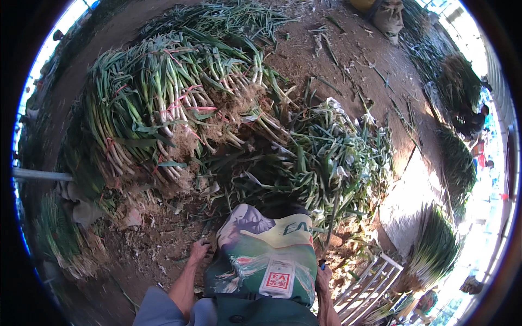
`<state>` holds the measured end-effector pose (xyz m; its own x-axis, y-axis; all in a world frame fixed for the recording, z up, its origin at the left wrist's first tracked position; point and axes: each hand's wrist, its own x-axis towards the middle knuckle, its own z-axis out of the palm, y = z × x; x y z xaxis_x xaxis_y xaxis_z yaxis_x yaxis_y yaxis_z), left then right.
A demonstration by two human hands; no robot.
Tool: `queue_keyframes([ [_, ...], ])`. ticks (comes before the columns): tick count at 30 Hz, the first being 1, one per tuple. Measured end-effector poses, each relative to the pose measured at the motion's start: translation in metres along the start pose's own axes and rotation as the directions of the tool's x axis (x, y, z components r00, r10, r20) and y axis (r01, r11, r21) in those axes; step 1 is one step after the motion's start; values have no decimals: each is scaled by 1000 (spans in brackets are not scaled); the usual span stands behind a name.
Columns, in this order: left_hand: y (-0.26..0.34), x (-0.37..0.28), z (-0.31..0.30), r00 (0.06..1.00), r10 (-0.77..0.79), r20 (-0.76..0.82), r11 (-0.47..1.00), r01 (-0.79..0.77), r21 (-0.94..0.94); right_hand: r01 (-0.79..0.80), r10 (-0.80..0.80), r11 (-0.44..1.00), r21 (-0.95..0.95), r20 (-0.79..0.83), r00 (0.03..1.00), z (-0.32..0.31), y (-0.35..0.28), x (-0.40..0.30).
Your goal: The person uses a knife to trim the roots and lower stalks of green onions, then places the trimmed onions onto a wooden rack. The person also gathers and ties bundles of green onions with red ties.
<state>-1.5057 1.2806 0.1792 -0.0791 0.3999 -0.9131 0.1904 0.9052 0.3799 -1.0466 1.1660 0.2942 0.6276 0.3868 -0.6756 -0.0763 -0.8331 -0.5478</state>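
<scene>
A printed green and yellow apron or sack (265, 252) covers my lap. At its left edge is my left hand (200, 249), its fingers partly curled; whether they grip anything cannot be made out. On the right side my right hand (324, 274) is closed around the blue-marked end of a long, thin, blade-like tool (333, 222), which points away from me. Before me lies a heap of loose green leaves and trimmings (342, 159). Beyond it to the left, bundles of long green onions or leeks (163, 89) with rooty, soil-covered ends are tied with pink-red strips.
A metal rack (371, 285) stands at lower right, near a green bundle (436, 244) and a pale sheet (408, 203). More bundles (61, 236) lie at left. A filled sack (389, 20) stands at upper right. Scraps litter the dirt floor (301, 49). A metal bar (43, 175) juts in at left.
</scene>
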Motion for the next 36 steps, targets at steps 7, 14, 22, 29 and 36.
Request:
queue_keyframes([
  [7, 40, -10, 91, 984, -84, -159, 995, 91, 39, -102, 100, 994, 32, 67, 993, -70, -59, 123],
  [14, 122, -84, 221, 967, -164, -194, 984, 175, 37, -198, 193, 980, 17, 175, 966, -155, -153, 224],
  [22, 168, -80, 286, 986, -70, -150, 998, 69, -10, -149, 158, 987, -56, 250, 955, -184, -242, 287],
  [29, 133, -32, 301, 992, 90, -92, 993, -82, 87, 103, -45, 982, -159, 333, 942, -164, -257, 331],
  [36, 187, -39, 295, 981, -118, -155, 914, 46, -403, 256, -147, 932, -258, 376, 915, -124, -352, 309],
])
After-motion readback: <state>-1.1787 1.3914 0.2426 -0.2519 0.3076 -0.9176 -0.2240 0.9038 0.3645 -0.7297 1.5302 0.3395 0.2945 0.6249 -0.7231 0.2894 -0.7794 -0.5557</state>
